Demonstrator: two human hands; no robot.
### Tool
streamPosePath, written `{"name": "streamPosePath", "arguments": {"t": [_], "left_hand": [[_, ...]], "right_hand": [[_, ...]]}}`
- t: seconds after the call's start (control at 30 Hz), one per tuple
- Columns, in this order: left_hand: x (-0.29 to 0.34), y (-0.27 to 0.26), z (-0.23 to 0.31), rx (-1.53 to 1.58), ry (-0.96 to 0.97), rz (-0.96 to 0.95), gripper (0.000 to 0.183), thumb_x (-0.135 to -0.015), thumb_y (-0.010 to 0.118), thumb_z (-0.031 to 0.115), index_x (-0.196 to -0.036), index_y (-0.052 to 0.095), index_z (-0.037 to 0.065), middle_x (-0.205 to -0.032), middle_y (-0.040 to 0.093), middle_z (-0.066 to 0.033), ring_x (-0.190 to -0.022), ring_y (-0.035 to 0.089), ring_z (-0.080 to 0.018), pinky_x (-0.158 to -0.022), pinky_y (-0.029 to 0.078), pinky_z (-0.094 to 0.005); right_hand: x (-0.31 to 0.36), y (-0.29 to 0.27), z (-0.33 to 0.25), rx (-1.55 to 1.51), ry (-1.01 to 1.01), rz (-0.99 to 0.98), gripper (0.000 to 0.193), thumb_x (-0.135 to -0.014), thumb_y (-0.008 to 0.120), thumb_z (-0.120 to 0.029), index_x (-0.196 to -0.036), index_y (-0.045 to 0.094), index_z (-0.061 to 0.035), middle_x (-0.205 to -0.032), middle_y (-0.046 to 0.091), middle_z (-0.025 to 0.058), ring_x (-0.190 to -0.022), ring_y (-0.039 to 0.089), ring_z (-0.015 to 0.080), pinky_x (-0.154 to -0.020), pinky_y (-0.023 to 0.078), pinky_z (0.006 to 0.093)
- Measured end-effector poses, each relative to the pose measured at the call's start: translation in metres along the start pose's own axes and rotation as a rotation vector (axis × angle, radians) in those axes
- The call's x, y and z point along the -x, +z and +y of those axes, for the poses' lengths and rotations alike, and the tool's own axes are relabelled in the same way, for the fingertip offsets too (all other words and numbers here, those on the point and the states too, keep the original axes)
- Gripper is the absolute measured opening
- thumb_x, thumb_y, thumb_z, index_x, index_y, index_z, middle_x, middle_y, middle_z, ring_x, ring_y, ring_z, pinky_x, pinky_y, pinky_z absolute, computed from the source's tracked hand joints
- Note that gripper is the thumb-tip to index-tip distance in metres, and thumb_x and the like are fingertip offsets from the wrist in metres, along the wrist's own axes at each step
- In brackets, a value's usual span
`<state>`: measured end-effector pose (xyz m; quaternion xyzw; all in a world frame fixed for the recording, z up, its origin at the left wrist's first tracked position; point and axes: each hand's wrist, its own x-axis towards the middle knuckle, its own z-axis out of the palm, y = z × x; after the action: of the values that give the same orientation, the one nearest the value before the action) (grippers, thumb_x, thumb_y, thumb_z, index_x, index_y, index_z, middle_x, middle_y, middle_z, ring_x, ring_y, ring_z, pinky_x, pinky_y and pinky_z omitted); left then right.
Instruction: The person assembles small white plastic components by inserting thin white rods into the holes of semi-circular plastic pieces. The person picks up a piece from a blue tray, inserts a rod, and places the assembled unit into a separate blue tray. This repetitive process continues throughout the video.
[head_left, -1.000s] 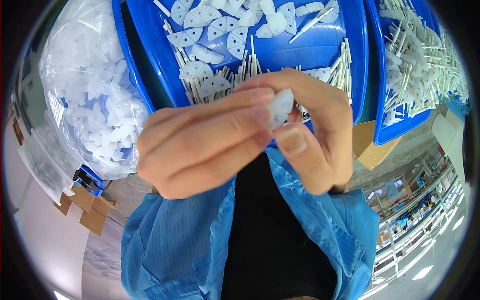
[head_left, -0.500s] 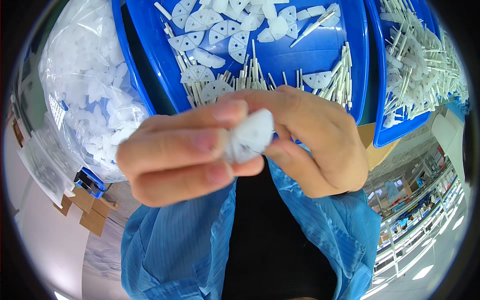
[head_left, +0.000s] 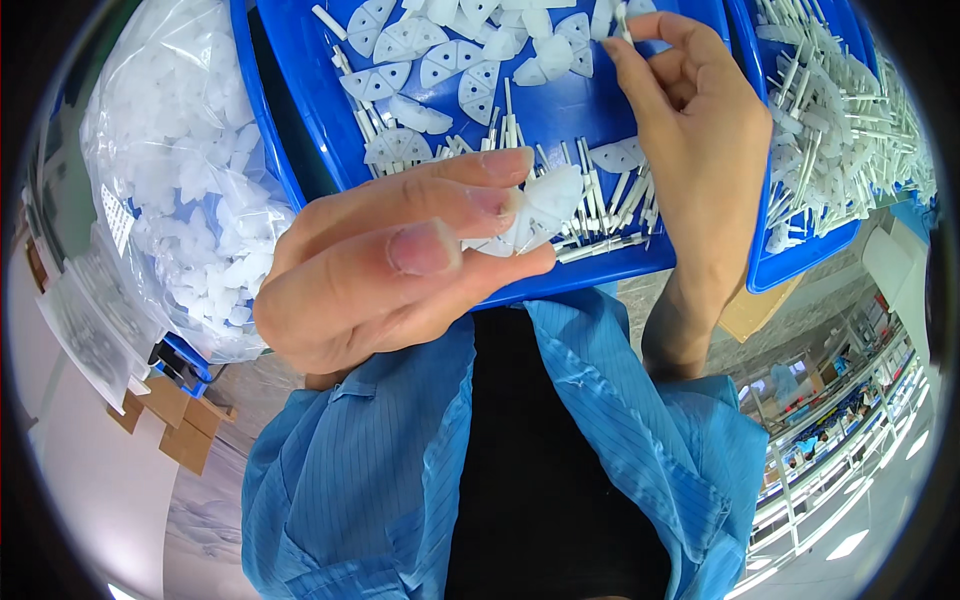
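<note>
My left hand (head_left: 400, 250) is closed round a white fan-shaped plastic piece (head_left: 553, 203), which sticks out past the fingertips above the near edge of the blue tray (head_left: 640, 92). At the tray's far right, my right hand (head_left: 705, 125) pinches a thin whitish rod (head_left: 624, 22) between thumb and forefinger. Only a short length of that rod shows. More fan-shaped white pieces (head_left: 450, 63) with small holes lie in the far part of the tray. Several white rods (head_left: 600, 200) are heaped along its near side, partly behind my left hand.
On the left, a clear plastic bag (head_left: 180, 190) full of white pieces rests in another blue tray (head_left: 262, 110). A further blue tray (head_left: 775, 265) at the right is piled with rods fitted with white pieces (head_left: 835, 120). Cardboard (head_left: 760, 308) shows below it.
My right hand has left the fan-shaped piece, moved up and right, and taken hold of a rod at the tray's far side. My left hand keeps the piece, now tilted. Some near-side rods have shifted.
</note>
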<state>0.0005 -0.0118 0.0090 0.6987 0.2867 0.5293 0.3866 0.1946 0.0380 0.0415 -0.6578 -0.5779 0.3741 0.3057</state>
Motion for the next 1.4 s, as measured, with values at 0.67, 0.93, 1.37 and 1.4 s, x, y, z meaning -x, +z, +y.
{"name": "streamPosePath", "arguments": {"t": [0.67,0.93,1.37,1.4], "left_hand": [[-0.004,0.001,-0.001,0.217,-0.087,0.033,0.073,-0.06,0.086,-0.002,-0.119,0.043,0.003,-0.096,0.065,-0.0202,-0.085,0.069,-0.0263,-0.075,0.061,-0.0424],[-0.003,0.003,0.003,0.344,-0.1,0.05,0.058,-0.067,0.081,-0.005,-0.112,0.047,0.006,-0.101,0.061,-0.0186,-0.088,0.069,-0.0294,-0.082,0.06,-0.0458],[-0.002,0.004,0.003,0.108,-0.246,0.135,0.051,-0.07,0.083,0.008,-0.106,0.047,0.002,-0.098,0.066,-0.0234,-0.087,0.069,-0.0276,-0.079,0.059,-0.037],[-0.001,0.003,0.004,0.105,-0.279,0.145,0.051,-0.07,0.083,0.009,-0.106,0.047,0.001,-0.099,0.066,-0.0241,-0.087,0.07,-0.0277,-0.079,0.058,-0.0352]], "right_hand": [[0.048,-0.032,0.002,-0.308,-0.148,-0.547,0.043,-0.077,0.077,0.001,-0.112,0.053,0.0047,-0.094,0.06,0.006,-0.066,0.04,-0.0047,-0.055,0.025,0.009],[0.045,-0.017,0.015,-0.709,-0.054,-0.605,0.033,-0.079,0.077,-0.007,-0.105,0.06,0.0037,-0.067,0.057,-0.0026,-0.049,0.038,0.0001,-0.048,0.027,0.0148],[0.058,-0.005,-0.011,0.098,-0.269,-0.018,0.026,-0.081,0.073,0.003,-0.105,0.064,0.0025,-0.079,0.07,0.005,-0.055,0.053,0.0,-0.047,0.038,0.0145],[0.057,-0.005,-0.009,0.07,-0.287,-0.014,0.026,-0.08,0.073,0.004,-0.105,0.064,0.0029,-0.078,0.069,0.0044,-0.054,0.05,-0.0006,-0.047,0.036,0.0145]]}}
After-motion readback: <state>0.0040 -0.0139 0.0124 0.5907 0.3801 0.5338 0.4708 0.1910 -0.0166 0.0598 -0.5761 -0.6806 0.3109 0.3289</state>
